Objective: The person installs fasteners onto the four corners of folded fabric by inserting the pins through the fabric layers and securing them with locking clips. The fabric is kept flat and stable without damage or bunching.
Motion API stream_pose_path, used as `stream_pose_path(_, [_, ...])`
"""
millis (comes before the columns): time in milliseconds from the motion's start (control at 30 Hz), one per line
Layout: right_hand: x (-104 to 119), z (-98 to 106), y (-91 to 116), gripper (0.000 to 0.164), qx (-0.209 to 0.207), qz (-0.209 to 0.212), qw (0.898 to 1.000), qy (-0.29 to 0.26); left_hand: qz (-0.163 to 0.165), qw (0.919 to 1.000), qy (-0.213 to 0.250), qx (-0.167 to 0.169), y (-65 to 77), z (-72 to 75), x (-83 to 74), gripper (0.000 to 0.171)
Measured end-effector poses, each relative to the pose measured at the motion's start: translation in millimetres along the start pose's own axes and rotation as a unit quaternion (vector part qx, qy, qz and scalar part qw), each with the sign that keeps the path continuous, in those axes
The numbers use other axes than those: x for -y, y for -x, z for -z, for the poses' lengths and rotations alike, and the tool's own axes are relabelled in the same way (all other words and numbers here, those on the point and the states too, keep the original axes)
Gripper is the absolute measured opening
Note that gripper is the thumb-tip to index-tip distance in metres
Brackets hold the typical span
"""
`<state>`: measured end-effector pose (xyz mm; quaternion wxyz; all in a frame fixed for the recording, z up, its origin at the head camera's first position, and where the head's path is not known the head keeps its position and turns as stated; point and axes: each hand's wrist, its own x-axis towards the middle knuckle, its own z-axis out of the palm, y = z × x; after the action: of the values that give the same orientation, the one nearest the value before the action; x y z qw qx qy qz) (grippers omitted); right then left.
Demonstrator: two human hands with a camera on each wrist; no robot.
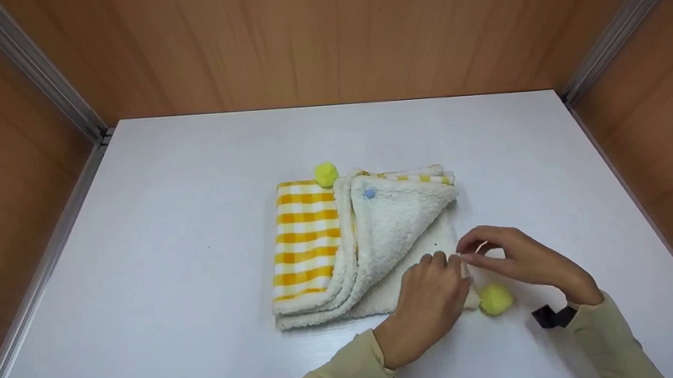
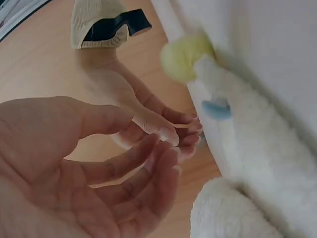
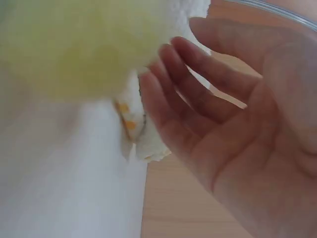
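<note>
A folded fleece blanket [image 1: 398,214], white and fuzzy on one side and yellow-and-white checked on the other, lies with one corner turned back. That corner carries a blue snap button [image 1: 370,193]. My left hand [image 1: 432,292] is over the blanket's lower right part, knuckles up. In the left wrist view its fingers bend loosely with nothing between them. Beside the blanket's right edge is my right hand [image 1: 516,253], its fingertips close to the left hand's. The right wrist view shows that hand [image 3: 218,109] with gently bent fingers and an empty palm.
One yellow pompom [image 1: 495,299] is at the blanket's lower right corner, and another pompom [image 1: 326,175] sits at its top edge. The white table [image 1: 166,238] is enclosed by wooden panels [image 1: 331,39] at the back and both sides.
</note>
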<state>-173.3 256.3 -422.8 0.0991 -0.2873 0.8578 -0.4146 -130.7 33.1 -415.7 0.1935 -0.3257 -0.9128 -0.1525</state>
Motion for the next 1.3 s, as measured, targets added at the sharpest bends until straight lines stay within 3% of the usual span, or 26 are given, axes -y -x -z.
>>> stream_pose_path(100, [4,6,-14,0.011,-0.042,0.008,0.999,0.011,0.037,0.9966,0.055,-0.049,-10.3,8.5,16.4,0.019])
stream_pose_path(200, [7,12,-31,0.013,-0.07,0.027,0.997,0.021,0.08,0.9889,0.105,-0.068,-18.8,19.9,33.9,0.018])
stream_pose_path(400, [13,20,-63,0.006,-0.091,0.047,0.994,0.04,0.154,0.9681,0.164,-0.11,-28.6,41.5,68.0,0.014])
stream_pose_path(500, [17,22,-77,0.005,-0.101,0.052,0.993,0.046,0.183,0.9592,0.181,-0.117,-31.4,46.8,81.1,0.015])
stream_pose_path(633, [19,22,-95,0.007,-0.104,0.05,0.992,0.051,0.219,0.9527,0.179,-0.111,-33.2,47.7,93.6,0.029])
stream_pose_path(833, [16,15,-120,0.026,-0.093,0.066,0.992,0.061,0.293,0.9382,0.179,-0.045,-33.9,44.3,107.9,0.07])
stream_pose_path(967, [13,9,-134,0.041,-0.073,0.058,0.993,0.071,0.326,0.9243,0.196,0.028,-32.6,42.1,115.2,0.086])
stream_pose_path(1167, [13,3,-148,0.058,-0.015,-0.009,0.997,0.073,0.357,0.8962,0.212,0.157,-32.1,39.0,123.1,0.09])
stream_pose_path(1300, [11,-1,-154,0.061,0.027,-0.039,0.996,0.078,0.359,0.8846,0.213,0.208,-32.8,34.5,125.7,0.081])
